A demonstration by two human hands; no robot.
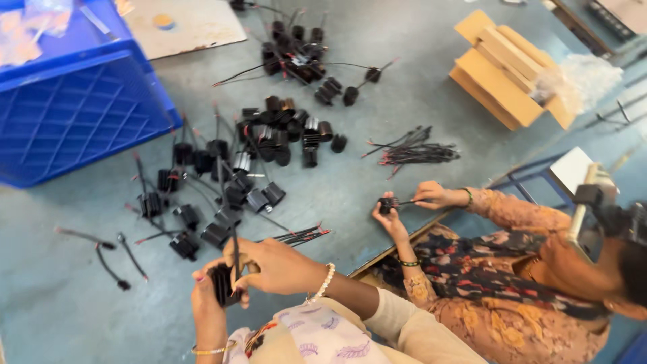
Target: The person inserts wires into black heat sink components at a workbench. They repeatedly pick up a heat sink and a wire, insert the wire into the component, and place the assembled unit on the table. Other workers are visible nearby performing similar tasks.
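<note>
Black finned part (221,283) pinched by left hand (209,307) and right hand (273,266) — details blurred.

crate (67,114) left of parts (269,135), boxes (502,67) right

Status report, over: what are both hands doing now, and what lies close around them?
Left hand holds black finned part. Right hand pinches its wire at top. More black parts scattered just ahead on table. Co-worker's hands busy nearby, apart.
</note>
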